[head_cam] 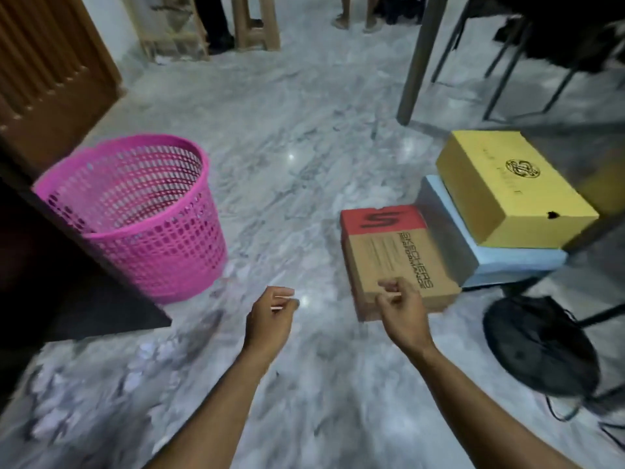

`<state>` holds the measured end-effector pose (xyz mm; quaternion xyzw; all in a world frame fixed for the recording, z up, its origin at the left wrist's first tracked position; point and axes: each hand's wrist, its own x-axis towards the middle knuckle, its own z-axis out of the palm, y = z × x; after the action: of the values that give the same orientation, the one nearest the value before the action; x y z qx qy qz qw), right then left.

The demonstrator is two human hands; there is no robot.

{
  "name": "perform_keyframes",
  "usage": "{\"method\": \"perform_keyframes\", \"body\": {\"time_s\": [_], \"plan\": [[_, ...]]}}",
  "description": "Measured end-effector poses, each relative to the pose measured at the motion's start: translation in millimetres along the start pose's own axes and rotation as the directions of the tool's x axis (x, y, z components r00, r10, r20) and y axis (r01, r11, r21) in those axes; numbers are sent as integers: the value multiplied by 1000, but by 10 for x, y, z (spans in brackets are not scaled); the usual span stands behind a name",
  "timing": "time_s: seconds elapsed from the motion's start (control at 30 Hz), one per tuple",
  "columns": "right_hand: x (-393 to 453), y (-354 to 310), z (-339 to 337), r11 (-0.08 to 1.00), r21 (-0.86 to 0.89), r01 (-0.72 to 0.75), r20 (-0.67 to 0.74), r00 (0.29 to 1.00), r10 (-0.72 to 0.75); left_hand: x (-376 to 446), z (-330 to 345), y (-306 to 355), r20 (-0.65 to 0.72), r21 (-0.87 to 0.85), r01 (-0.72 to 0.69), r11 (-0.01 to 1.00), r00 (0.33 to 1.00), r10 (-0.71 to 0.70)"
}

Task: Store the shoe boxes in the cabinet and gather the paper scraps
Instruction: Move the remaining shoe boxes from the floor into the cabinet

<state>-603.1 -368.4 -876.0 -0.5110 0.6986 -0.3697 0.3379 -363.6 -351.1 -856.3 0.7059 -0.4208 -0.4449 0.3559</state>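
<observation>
- Both forearms are seen stretched forward over a grey marbled floor [304, 170].
- Left hand [270, 316]: fingers are curled loosely; whether the thin pale streaks at the fingertips are a held scrap cannot be told through the blur.
- Right hand [400, 306]: fingers are bent inward above the near end of the Skechers shoe box [392, 252]; contact with the lid cannot be told.
- The Skechers shoe box, brown with a red end, is laid flat on the floor.
- Just beside it to the right, a yellow shoe box [507, 191] is stacked on a light blue shoe box [449, 242].
- A pink mesh waste basket [142, 245] is stood upright to the left, near a dark cabinet edge [77, 272].
- Pale paper scraps [67, 394] are scattered, blurred, at lower left.
- A black fan base [541, 350] is noted at right.
</observation>
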Motion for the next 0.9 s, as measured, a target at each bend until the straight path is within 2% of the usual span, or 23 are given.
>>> {"method": "perform_keyframes", "body": {"time_s": [0.07,0.17,0.23,0.37,0.5,0.57,0.7,0.8,0.9], "plan": [[82,324,-165,996,-26,-80,-167,983,75,140,306,-89,117,15,44,999,992,-46],[266,690,-349,985,-11,-173,-367,917,157,308,714,-204,248,40,90,995,964,-97],[395,875,-403,975,28,-219,-400,892,212,423,965,-277,301,53,127,991,944,-137],[595,1067,-414,956,133,-261,-370,882,292,666,1426,-343,386,88,162,983,904,-184],[691,1111,-413,942,186,-279,-395,856,332,749,1723,-345,431,-3,189,982,886,-169],[681,1096,-396,939,171,-298,-405,848,343,724,1767,-391,396,-20,160,987,908,-139],[537,1044,-293,940,147,-308,-420,841,341,618,1647,-498,237,-108,138,985,965,-110],[364,1022,-231,936,199,-288,-412,842,347,567,1441,-560,145,-227,143,963,983,-112],[224,1028,-219,928,259,-269,-347,870,350,488,1222,-615,104,-307,164,938,985,-138]]}}
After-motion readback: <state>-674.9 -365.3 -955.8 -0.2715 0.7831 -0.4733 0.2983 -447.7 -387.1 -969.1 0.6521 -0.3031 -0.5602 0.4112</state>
